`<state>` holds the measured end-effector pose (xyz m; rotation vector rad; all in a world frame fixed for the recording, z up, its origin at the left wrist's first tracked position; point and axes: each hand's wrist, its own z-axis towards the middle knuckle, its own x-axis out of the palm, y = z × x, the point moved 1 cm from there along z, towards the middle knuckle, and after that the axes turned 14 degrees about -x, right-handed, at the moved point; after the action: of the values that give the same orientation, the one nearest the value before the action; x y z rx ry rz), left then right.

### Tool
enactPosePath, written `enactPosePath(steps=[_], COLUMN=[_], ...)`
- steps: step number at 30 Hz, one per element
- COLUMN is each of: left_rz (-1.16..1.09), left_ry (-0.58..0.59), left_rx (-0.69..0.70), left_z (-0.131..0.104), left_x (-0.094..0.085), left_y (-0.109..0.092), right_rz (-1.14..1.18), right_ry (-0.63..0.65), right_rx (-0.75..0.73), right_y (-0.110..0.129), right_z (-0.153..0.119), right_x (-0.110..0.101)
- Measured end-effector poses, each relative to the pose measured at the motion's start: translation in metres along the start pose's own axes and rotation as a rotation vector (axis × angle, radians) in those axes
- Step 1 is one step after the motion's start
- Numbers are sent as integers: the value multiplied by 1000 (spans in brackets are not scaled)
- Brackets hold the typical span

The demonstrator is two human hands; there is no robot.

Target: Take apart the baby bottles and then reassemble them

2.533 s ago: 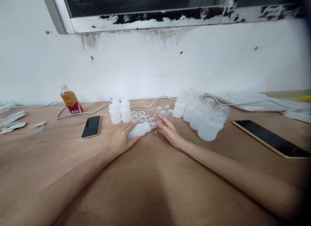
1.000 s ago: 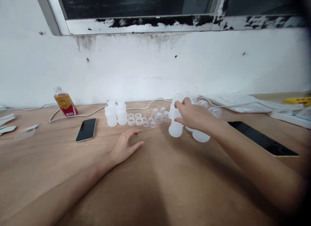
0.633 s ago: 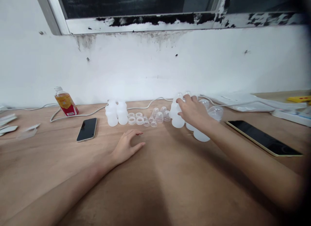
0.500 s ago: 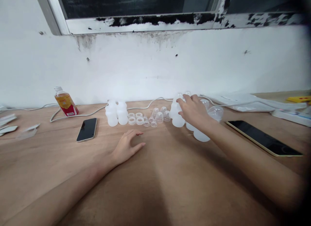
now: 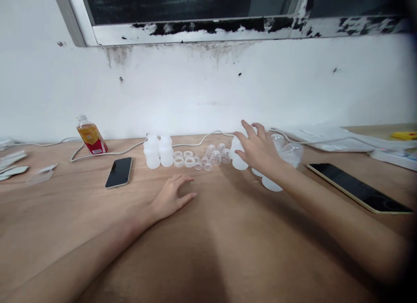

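My left hand (image 5: 172, 196) rests on the wooden table (image 5: 182, 255) with its fingers apart and nothing in it. Over the white bottles on the right (image 5: 239, 157), my right hand (image 5: 256, 144) is spread; it partly hides them, and whether it touches one is unclear. Frosted white bottles (image 5: 159, 153) stand in a cluster on the left. Between the two groups lie white rings (image 5: 190, 162), small clear nipple-shaped pieces (image 5: 207, 164) and clear domed caps (image 5: 215, 157). Larger clear domes (image 5: 291, 153) sit just right of my right hand.
A phone (image 5: 119, 172) and a drink bottle (image 5: 92, 135) are at the left. Another, larger-looking phone (image 5: 356, 188) lies at the right, near a power strip (image 5: 394, 158) and plastic bags (image 5: 322, 135). A white cable (image 5: 202, 140) runs along the wall.
My right hand has opened wider, its fingers lifting over the bottles. My left hand keeps its pose. The whole view has shifted slightly.
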<state>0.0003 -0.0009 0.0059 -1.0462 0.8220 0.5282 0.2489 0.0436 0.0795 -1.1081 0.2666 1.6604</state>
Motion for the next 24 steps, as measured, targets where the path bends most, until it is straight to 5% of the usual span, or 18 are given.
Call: enactPosePath(steps=[3,9,24], left_rz=[184,326,320], left_ry=[113,334,310], left_rx=[73,176,160], left_z=[0,3,3], left_x=[-5,-8,-8], left_y=[6,20,17], right_rz=[236,736,739], right_ry=[-1,227,213], right_rx=[-130,-325,-341], right_y=[33,107,110], right_z=[-4,-32,-36], right_x=[5,32,37])
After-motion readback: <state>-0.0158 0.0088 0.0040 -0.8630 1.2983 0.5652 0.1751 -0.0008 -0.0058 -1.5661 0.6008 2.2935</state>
